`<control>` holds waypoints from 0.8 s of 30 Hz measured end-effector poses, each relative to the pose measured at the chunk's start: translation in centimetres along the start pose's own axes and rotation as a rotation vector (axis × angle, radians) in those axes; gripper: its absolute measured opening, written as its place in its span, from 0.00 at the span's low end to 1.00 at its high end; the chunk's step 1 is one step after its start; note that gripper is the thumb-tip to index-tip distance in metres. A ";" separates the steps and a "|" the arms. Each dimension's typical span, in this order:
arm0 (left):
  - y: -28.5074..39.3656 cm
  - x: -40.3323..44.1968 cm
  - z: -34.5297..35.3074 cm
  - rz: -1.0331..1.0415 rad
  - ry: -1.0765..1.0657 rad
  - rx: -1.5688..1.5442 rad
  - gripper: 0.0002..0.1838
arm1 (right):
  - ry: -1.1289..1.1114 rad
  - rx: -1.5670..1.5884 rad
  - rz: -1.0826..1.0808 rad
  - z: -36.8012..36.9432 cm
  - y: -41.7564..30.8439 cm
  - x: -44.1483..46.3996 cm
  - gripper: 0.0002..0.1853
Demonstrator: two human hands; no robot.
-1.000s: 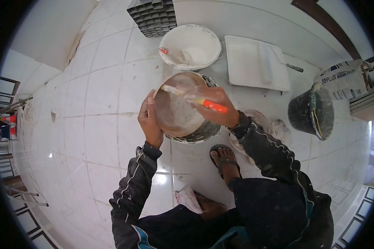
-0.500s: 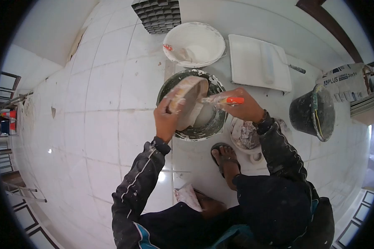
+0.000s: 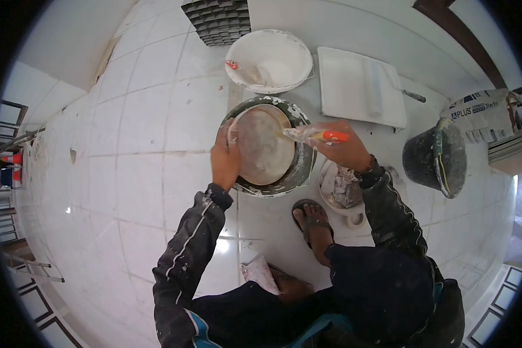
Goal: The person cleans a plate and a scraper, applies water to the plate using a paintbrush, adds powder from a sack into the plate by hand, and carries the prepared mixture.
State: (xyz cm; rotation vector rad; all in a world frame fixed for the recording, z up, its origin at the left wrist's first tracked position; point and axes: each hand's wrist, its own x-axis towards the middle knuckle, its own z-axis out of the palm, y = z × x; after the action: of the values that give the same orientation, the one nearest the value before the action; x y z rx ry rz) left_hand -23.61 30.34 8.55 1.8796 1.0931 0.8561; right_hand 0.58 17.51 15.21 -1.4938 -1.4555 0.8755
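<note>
My left hand (image 3: 226,153) is closed on the left rim of a round, whitish, paint-smeared basin (image 3: 265,148). The basin is held over a dark bucket (image 3: 307,162) whose rim is crusted with white paint. In my right hand (image 3: 343,148) is a paintbrush (image 3: 332,136) with an orange-red handle end. White paint coats the brush's near part, and its tip reaches the basin's upper right edge. The fingers of my left hand partly hide the basin's side.
Behind the bucket stands a white tub (image 3: 272,55). A white paint tray (image 3: 345,87) with a roller (image 3: 372,87) lies to its right. Farther right is a black bucket (image 3: 423,156). A pail with crumpled material (image 3: 339,188) sits by my foot (image 3: 314,226).
The basin has turned from a steep tilt to nearly face-up, so its round inside now shows. The brush has shifted slightly right and stays in my right hand.
</note>
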 end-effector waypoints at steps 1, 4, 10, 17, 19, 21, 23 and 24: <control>1.7 0.3 -1.2 -0.070 -0.009 -0.029 0.25 | 0.005 -0.001 0.003 -0.3 -0.2 -0.1 0.11; 1.7 1.2 -3.1 -0.160 -0.021 -0.069 0.27 | 0.082 -0.401 -0.075 -1.2 -0.9 -0.8 0.13; 1.9 1.4 -5.4 -0.663 -0.237 -0.458 0.32 | 0.076 -0.167 0.011 -1.2 -2.8 -0.6 0.12; 2.2 -0.4 -3.7 -0.490 -0.194 -0.544 0.32 | 0.040 -0.142 0.026 -1.0 -3.9 -0.6 0.11; 2.3 -0.8 -3.0 -0.232 -0.020 -0.491 0.31 | 0.056 -0.087 0.023 -0.9 -3.7 -0.6 0.10; 2.5 -0.7 -3.2 -0.166 0.021 -0.459 0.30 | 0.082 -0.240 -0.042 -0.9 -3.6 -0.7 0.10; 3.0 -0.4 -3.4 -0.101 0.057 -0.427 0.30 | 0.081 -0.240 -0.052 -1.1 -3.5 -0.9 0.10; 3.0 0.0 -3.6 -0.064 0.083 -0.387 0.29 | 0.079 -0.240 -0.065 -1.1 -3.5 -1.0 0.10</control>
State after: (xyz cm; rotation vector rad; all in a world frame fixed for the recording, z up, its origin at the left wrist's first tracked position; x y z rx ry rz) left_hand -25.54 30.39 12.82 1.4930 0.9515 1.0343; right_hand 0.12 16.27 18.78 -1.6267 -1.5838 0.6115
